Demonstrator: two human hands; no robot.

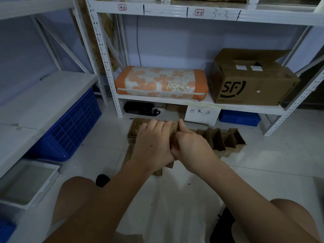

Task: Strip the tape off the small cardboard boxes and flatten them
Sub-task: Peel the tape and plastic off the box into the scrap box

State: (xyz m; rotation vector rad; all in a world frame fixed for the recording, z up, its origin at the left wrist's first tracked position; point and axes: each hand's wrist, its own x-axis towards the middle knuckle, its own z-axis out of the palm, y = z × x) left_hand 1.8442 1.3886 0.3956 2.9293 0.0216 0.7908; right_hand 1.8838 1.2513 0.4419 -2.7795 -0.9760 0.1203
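Left hand (152,144), back up, lies at centre frame over a small cardboard box (175,130), fingers curled down over its far edge and gripping it. Right hand (192,146) sits just beside, touching the left at the thumb base; thumb raised against the box top, other fingers curled under, pinching the box at its right end. Whether tape sits in that pinch: cannot tell, box is mostly hidden by both hands. Both forearms reach in from the lower edge, converging at centre; bare knees show at lower left and lower right. Box is held above the white floor, in front of the bottom shelf. Under and behind the hands, more brown cardboard: an open box (135,128) to the left, several opened boxes (226,140) right of centre. Behind, on the shelf: an orange flowered cushion (161,82), a large SF carton (252,81) at right, a handwritten paper sign (201,114) hanging from the shelf edge. Blue crate (70,130) at left.
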